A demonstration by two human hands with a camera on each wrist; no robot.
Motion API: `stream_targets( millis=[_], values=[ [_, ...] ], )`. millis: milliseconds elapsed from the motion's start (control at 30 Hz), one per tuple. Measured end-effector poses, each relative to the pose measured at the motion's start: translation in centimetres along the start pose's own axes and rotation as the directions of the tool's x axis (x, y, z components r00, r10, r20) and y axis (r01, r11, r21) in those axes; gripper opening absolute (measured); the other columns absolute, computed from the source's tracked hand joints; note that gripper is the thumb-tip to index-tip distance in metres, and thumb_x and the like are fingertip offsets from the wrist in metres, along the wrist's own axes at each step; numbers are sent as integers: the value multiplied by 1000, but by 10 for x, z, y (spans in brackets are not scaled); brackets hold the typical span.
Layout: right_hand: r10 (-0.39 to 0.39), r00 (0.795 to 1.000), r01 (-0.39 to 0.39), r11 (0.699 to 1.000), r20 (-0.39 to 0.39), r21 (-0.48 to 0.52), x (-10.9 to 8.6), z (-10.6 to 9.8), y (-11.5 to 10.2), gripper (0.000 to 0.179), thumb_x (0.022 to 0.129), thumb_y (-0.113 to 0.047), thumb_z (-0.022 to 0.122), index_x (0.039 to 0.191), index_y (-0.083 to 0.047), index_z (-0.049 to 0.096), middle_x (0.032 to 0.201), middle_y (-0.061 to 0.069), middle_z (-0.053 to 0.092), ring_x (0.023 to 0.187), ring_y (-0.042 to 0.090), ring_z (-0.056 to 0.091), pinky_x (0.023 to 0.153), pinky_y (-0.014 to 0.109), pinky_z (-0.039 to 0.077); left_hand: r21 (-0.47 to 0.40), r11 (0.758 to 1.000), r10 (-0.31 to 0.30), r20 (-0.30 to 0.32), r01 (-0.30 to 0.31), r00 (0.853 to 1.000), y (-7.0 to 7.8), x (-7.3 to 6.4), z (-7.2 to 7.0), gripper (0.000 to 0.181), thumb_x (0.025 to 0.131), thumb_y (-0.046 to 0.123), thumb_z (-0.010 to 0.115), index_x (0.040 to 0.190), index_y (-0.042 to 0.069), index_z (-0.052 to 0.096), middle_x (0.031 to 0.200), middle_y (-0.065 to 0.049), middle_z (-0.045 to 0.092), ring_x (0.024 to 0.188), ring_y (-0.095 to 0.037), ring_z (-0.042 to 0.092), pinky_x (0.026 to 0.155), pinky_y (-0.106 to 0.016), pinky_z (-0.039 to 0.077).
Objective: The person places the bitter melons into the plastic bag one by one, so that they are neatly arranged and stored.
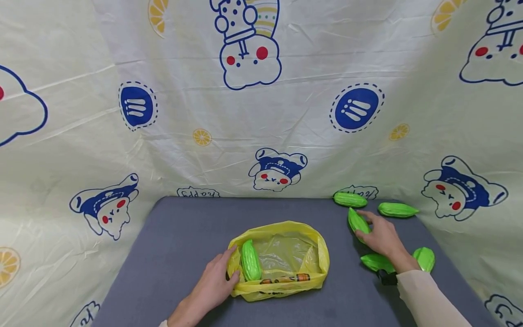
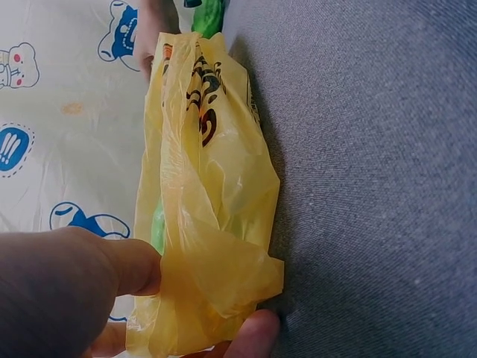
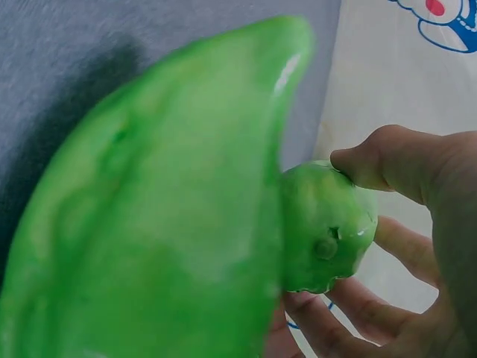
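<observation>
A yellow plastic bag (image 1: pixel 286 293) stands with its mouth spread on the grey table, one green bitter melon (image 1: pixel 251 261) inside against its left wall. My left hand (image 1: pixel 214 277) holds the bag's left side, thumb and fingers about the plastic in the left wrist view. Off to the right, my right hand (image 1: pixel 384 236) grips another bitter melon (image 1: pixel 356 222) between thumb and fingers. The right wrist view shows the blunt end of this held melon (image 3: pixel 328 224), with a second melon (image 3: pixel 164 194) large and blurred in front.
Around the right hand lie more bitter melons: one (image 1: pixel 350 200) at the back edge, one (image 1: pixel 397 210) at the back right corner, and two nearer, one (image 1: pixel 377 262) under the wrist and one (image 1: pixel 425 259) beside the sleeve. A printed curtain (image 1: pixel 278 118) hangs behind the table (image 1: pixel 184 236).
</observation>
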State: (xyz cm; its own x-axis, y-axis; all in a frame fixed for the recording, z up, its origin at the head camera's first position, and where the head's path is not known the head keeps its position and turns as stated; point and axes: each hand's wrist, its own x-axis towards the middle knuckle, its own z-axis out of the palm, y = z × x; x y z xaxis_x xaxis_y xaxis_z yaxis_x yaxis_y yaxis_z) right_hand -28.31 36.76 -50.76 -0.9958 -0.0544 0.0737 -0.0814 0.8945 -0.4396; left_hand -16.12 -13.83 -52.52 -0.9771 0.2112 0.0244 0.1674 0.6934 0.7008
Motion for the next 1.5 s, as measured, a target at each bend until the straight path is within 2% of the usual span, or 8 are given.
stream_targets(
  millis=[233, 400, 600, 767, 967, 1200, 1367, 1500],
  values=[
    [-23, 1000, 23, 1000, -19, -6, -9, -8, -14, 75, 105, -21, 83, 170, 2, 53, 150, 45, 67, 131, 64, 68, 82, 60, 58, -19, 1000, -1, 10, 1, 1000, 0, -2, 0, 72, 106, 13, 82, 171, 1, 54, 143, -29, 73, 130, -49, 74, 103, -66, 63],
    [-38, 999, 37, 999, -29, -14, -17, -11, -23, 76, 104, -20, 84, 170, 0, 53, 149, 43, 68, 121, 58, 73, 81, 57, 57, -11, 1000, 5, 3, -5, 1000, 3, 0, -1, 72, 107, 13, 82, 171, 1, 54, 142, -29, 74, 128, -47, 75, 101, -64, 64],
    [-64, 998, 64, 998, -27, 5, -25, -8, -37, 78, 104, -20, 85, 172, 0, 51, 148, 41, 68, 124, 58, 73, 85, 63, 61, 8, 1000, 4, 6, -4, 1000, 3, 0, -1, 72, 106, 14, 82, 171, 1, 54, 141, -29, 73, 127, -46, 75, 101, -64, 64],
    [-93, 994, 94, 995, -55, 26, -31, -6, -54, 78, 103, -20, 84, 172, -2, 52, 147, 39, 67, 125, 57, 73, 90, 67, 62, 8, 1000, 3, 12, -3, 1000, 1, 0, -1, 72, 107, 16, 82, 172, 2, 53, 142, -29, 73, 128, -46, 74, 102, -64, 63],
    [-115, 992, 118, 992, -55, 49, -42, -5, -75, 79, 105, -23, 84, 174, -7, 51, 145, 35, 67, 117, 46, 73, 84, 58, 62, -3, 1000, 12, 9, -12, 1000, 0, -1, -3, 73, 106, 15, 82, 172, 2, 54, 144, -30, 73, 131, -50, 73, 106, -68, 62],
    [-137, 987, 141, 989, -79, 49, -52, -10, -95, 78, 104, -23, 85, 174, -11, 52, 144, 31, 69, 107, 35, 72, 76, 42, 54, -15, 1000, 26, 32, -26, 999, 2, 2, 1, 72, 107, 15, 80, 172, 2, 53, 146, -32, 72, 133, -51, 72, 106, -68, 61],
    [-159, 983, 165, 984, -89, 66, -53, -11, -107, 78, 104, -21, 86, 174, -11, 53, 143, 29, 69, 103, 29, 70, 74, 40, 52, -4, 1000, 27, 28, -27, 999, 3, 3, -1, 72, 106, 14, 81, 171, 0, 53, 146, -33, 72, 131, -51, 73, 105, -67, 61],
    [-184, 978, 191, 979, -97, 75, -53, -11, -114, 77, 104, -19, 86, 173, -9, 54, 143, 29, 69, 102, 29, 71, 76, 41, 55, -3, 1000, 30, 31, -30, 999, 4, 3, -4, 72, 107, 14, 80, 171, -1, 53, 144, -33, 73, 129, -51, 73, 103, -67, 62]
  ],
)
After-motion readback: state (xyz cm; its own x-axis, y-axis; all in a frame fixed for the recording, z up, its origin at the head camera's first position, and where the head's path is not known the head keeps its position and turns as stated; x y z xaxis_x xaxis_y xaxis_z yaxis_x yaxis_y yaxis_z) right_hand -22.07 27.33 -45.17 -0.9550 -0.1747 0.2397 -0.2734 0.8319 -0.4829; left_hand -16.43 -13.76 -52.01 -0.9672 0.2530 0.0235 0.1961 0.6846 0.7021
